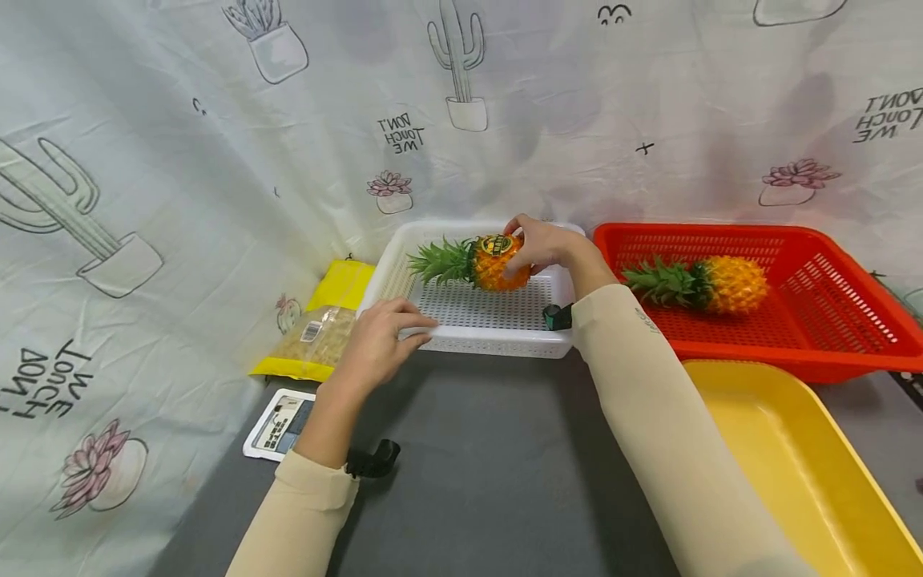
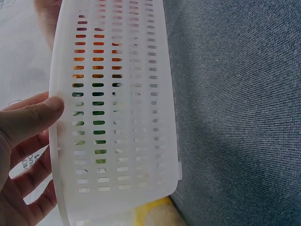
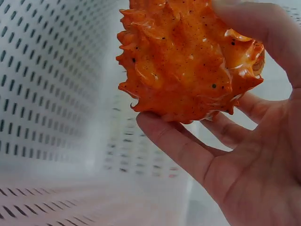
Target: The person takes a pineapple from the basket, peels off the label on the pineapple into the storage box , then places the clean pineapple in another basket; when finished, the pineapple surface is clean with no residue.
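Note:
An orange pineapple with green leaves pointing left is held over the white slotted basket. My right hand grips its body from the right end; in the right wrist view fingers and thumb curl round the orange fruit. My left hand holds the basket's front left rim, thumb on the outside wall and fingers over the edge. A second pineapple lies in the red basket at the right.
A yellow tray sits at the front right on the grey tabletop. A yellow-edged packet and a white card lie left of the white basket. A cactus-print cloth hangs behind and to the left.

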Demonstrator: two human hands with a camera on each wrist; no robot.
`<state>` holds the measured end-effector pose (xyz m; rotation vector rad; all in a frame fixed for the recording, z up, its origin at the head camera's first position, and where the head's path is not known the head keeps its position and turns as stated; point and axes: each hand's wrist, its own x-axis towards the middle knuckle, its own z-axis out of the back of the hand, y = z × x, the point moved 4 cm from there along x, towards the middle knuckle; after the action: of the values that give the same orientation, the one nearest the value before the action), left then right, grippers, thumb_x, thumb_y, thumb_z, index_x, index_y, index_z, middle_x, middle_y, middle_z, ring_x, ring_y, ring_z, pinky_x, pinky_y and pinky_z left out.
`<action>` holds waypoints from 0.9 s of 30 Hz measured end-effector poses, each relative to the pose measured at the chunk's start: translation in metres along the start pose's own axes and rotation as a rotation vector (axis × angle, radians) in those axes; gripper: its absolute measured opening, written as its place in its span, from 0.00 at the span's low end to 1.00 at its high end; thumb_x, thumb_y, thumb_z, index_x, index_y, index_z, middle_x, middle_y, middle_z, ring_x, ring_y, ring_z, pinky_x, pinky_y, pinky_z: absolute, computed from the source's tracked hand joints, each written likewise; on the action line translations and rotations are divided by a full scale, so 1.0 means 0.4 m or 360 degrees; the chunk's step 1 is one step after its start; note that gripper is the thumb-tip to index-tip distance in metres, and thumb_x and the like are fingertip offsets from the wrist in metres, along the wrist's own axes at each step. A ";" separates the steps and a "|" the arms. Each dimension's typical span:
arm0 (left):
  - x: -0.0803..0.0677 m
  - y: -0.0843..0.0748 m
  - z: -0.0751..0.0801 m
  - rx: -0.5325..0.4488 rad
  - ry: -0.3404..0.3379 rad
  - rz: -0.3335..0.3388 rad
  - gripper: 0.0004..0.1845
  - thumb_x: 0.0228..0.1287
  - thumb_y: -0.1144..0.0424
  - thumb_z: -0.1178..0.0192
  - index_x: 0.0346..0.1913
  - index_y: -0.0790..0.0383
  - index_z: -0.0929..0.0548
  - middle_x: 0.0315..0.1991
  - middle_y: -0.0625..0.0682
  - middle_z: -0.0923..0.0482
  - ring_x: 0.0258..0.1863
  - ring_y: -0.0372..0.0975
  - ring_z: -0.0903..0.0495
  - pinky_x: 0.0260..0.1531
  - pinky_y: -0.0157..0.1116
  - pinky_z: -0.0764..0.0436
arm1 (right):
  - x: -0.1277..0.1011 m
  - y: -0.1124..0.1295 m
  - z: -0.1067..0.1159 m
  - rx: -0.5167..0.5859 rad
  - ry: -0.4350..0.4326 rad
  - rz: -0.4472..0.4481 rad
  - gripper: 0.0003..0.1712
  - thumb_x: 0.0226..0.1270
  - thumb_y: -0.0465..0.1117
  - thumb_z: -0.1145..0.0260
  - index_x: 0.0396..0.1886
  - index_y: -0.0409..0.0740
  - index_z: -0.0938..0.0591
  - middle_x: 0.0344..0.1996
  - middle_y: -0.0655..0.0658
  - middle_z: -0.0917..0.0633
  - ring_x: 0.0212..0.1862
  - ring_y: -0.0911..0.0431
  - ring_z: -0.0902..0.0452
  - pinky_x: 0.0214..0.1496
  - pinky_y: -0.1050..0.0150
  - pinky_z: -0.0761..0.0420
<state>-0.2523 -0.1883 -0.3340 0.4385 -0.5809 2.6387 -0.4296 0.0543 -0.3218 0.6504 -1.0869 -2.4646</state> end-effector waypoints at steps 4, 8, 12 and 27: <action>-0.010 0.006 -0.001 -0.0012 -0.0022 -0.0020 0.11 0.61 0.66 0.26 0.47 0.55 0.07 0.42 0.53 0.14 0.47 0.52 0.19 0.51 0.52 0.22 | -0.029 0.032 0.001 -0.0013 -0.0010 0.0055 0.47 0.56 0.40 0.24 0.71 0.44 0.39 0.63 0.35 0.28 0.58 0.43 0.25 0.60 0.47 0.16; -0.013 0.012 -0.002 -0.0003 -0.0028 -0.0036 0.10 0.61 0.66 0.26 0.46 0.56 0.06 0.42 0.53 0.14 0.46 0.53 0.18 0.50 0.53 0.21 | -0.063 0.055 0.003 -0.0008 -0.0014 0.0076 0.47 0.56 0.39 0.22 0.71 0.44 0.38 0.62 0.35 0.28 0.56 0.43 0.23 0.59 0.47 0.15; -0.008 0.012 -0.003 -0.0002 -0.0025 -0.0042 0.11 0.61 0.66 0.26 0.46 0.56 0.07 0.41 0.54 0.14 0.46 0.53 0.18 0.49 0.53 0.21 | -0.105 0.065 0.011 -0.0003 -0.0014 0.0049 0.46 0.57 0.40 0.22 0.71 0.45 0.38 0.64 0.36 0.29 0.57 0.43 0.23 0.58 0.49 0.15; -0.003 0.014 -0.008 -0.0056 -0.0054 -0.0047 0.10 0.62 0.67 0.27 0.47 0.58 0.07 0.43 0.56 0.14 0.47 0.54 0.19 0.50 0.53 0.22 | -0.279 0.080 0.037 0.0037 -0.0122 0.0018 0.47 0.59 0.41 0.21 0.72 0.45 0.38 0.72 0.36 0.35 0.58 0.43 0.21 0.57 0.51 0.14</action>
<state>-0.2543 -0.1918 -0.3393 0.4782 -0.6253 2.5934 -0.3409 0.0987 -0.2594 0.5596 -1.1464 -2.4890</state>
